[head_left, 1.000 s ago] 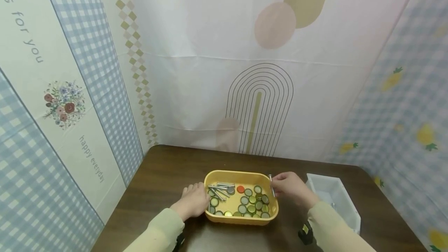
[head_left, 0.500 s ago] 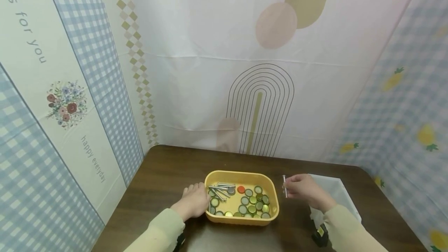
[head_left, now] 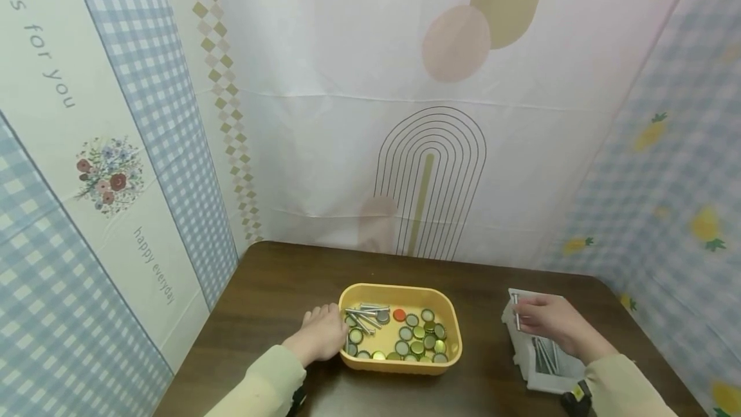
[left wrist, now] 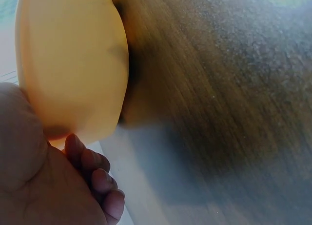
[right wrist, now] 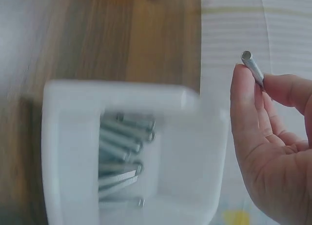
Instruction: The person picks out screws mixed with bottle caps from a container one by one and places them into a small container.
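Head view: the left hand [head_left: 325, 332] grips the yellow box [head_left: 399, 367] beside it, fingers loosely curled; the right hand [head_left: 552, 322] pinches a screw [head_left: 516, 315] near the white box [head_left: 523, 356] below that hand.

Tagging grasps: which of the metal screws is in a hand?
The screw pinched between thumb and fingers of the right hand, by the white bin; the other screws lie in that bin or the yellow tray.
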Available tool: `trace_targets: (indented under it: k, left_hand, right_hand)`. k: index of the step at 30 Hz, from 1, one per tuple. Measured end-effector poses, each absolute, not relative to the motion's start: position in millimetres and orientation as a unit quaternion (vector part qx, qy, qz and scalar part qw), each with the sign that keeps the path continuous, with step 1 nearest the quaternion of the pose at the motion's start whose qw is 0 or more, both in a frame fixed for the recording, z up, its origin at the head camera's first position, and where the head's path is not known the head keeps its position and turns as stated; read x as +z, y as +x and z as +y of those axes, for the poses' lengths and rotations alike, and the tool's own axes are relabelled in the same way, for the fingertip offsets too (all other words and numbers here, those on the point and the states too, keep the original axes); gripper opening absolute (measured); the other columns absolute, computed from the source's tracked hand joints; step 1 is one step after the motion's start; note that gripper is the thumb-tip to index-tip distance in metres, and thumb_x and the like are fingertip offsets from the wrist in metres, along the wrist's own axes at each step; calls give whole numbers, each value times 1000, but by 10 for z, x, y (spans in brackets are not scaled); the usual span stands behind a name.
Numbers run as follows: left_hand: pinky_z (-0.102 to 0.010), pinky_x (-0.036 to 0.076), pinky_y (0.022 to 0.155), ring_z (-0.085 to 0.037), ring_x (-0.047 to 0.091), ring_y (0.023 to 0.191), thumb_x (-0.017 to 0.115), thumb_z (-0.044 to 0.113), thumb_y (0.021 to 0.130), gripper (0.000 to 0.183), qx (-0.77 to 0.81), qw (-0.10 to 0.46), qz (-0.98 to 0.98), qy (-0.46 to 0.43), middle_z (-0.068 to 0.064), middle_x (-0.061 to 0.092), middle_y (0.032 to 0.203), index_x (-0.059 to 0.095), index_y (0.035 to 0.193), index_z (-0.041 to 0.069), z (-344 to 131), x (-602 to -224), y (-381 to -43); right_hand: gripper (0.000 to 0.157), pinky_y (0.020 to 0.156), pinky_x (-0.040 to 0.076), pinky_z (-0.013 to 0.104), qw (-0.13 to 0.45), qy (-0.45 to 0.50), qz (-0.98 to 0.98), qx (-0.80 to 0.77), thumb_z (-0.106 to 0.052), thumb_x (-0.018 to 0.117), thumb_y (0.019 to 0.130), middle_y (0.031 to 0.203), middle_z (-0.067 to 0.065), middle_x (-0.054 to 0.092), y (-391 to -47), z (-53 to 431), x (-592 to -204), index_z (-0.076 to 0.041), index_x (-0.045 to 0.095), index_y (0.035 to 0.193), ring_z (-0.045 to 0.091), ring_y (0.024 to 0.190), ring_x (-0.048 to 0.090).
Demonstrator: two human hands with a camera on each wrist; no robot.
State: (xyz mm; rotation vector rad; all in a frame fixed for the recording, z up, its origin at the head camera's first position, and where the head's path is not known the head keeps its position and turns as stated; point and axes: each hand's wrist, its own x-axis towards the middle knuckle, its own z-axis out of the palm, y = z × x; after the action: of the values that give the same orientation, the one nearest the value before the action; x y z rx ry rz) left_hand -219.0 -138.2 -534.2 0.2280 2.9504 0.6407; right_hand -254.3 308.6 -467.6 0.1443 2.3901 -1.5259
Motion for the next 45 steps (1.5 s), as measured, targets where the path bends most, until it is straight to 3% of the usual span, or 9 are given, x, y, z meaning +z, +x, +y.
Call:
trace_targets:
  k: [6, 22, 45]
  left_hand:
    - [-50, 35, 83, -31, 48, 89, 46, 25, 96, 33, 207, 72, 973, 78, -14, 52, 94, 52, 109, -5, -1416, -5351, -2228]
    - [-50, 34, 85, -31, 47, 91, 44, 25, 96, 34, 209, 72, 972, 82, -13, 52, 95, 52, 111, -5, -1405, -5415, -2250]
    - [-51, 34, 87, -32, 49, 93, 44, 23, 95, 33, 212, 65, 972, 76, -14, 53, 96, 52, 109, -5, -1376, -5412, -2238]
  right_hand:
    - [53, 80, 53, 34, 146, 67, 830, -534, -13, 61, 94, 108, 17, 63, -2534, 3321, -4694, 22, 41, 128, 22, 97, 64]
    - [25, 70, 54, 30, 145, 77, 839, -518, -8, 56, 94, 87, 8, 62, -2472, 3514, -4984, 15, 57, 105, 15, 77, 64]
    - [27, 70, 54, 32, 150, 88, 848, -501, -8, 56, 94, 92, 10, 61, -2459, 3477, -5126, 16, 56, 107, 17, 77, 63]
